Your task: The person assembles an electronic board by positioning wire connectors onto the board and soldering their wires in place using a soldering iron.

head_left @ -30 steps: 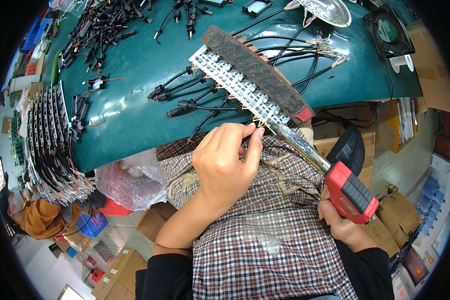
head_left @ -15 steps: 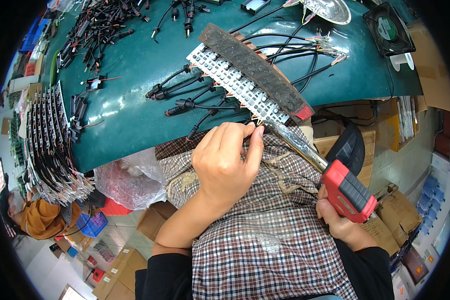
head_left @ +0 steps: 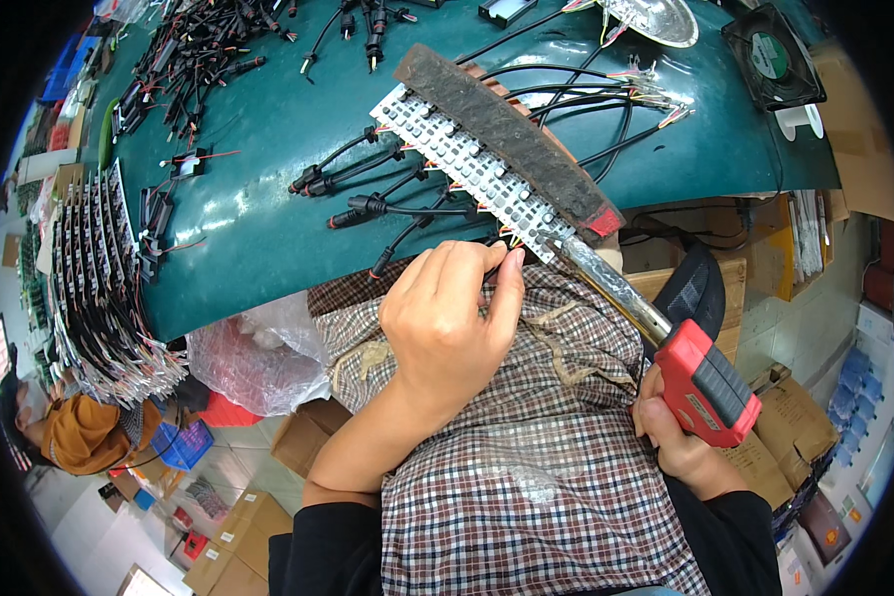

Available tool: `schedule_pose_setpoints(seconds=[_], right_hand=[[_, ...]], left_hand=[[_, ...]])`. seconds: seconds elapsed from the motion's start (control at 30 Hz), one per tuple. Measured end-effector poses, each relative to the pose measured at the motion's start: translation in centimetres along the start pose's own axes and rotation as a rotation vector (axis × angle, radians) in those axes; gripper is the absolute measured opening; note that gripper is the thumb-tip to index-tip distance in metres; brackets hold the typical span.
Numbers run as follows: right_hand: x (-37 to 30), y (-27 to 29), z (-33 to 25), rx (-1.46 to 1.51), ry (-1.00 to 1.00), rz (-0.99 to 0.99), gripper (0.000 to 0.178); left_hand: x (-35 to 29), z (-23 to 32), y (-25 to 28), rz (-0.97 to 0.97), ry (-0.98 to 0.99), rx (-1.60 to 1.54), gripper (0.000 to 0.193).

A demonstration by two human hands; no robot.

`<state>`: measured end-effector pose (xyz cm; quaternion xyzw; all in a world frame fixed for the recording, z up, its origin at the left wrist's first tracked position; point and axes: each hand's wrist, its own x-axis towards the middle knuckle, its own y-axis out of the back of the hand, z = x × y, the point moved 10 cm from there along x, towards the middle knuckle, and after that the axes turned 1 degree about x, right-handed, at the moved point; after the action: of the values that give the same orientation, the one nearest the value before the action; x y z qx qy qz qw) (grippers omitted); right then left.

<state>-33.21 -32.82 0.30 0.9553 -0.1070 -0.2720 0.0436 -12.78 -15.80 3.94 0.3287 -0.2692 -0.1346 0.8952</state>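
My left hand (head_left: 447, 308) is closed in a pinch on a short black cable (head_left: 489, 268), mostly hidden by my fingers. Its thin coloured wires (head_left: 510, 236) meet the near edge of a white circuit board strip (head_left: 487, 184). A long dark bar (head_left: 512, 139) lies along the strip's far side. In my right hand (head_left: 673, 442) is a red and black soldering gun (head_left: 705, 382), fingers wrapped round its handle. Its metal barrel points up-left, the tip close to the strip's near right end. Several black connector cables (head_left: 368, 207) extend from the strip's left edge.
The green table (head_left: 238, 238) holds a heap of black cables (head_left: 204, 55), a metal dish (head_left: 656, 20) and a small fan (head_left: 773, 58). Stacked board strips (head_left: 89, 238) with wires hang at the table's left edge. A clear plastic bag (head_left: 258, 358) sits below.
The soldering gun has shifted slightly right, its tip drawing away from the wires beside my left fingers. My left hand has barely moved.
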Motion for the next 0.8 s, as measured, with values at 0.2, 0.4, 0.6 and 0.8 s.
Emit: schedule_pose_setpoints(seconds=[0.2, 0.4, 0.6, 0.8], right_hand=[[-0.1, -0.1, 0.2, 0.002, -0.023, -0.003, 0.016], [0.1, -0.5, -0.1, -0.034, 0.020, -0.016, 0.019], [0.5, -1.1, -0.5, -0.068, 0.107, -0.055, 0.015], [0.5, -1.2, -0.4, -0.070, 0.103, -0.052, 0.015]], left_hand=[[0.0, 0.0, -0.1, -0.014, 0.006, 0.009, 0.016], [-0.1, -0.2, -0.1, -0.019, 0.052, -0.008, 0.016], [-0.2, -1.0, -0.1, -0.017, 0.119, -0.074, 0.015], [-0.4, -1.6, -0.4, -0.022, 0.165, -0.124, 0.015]])
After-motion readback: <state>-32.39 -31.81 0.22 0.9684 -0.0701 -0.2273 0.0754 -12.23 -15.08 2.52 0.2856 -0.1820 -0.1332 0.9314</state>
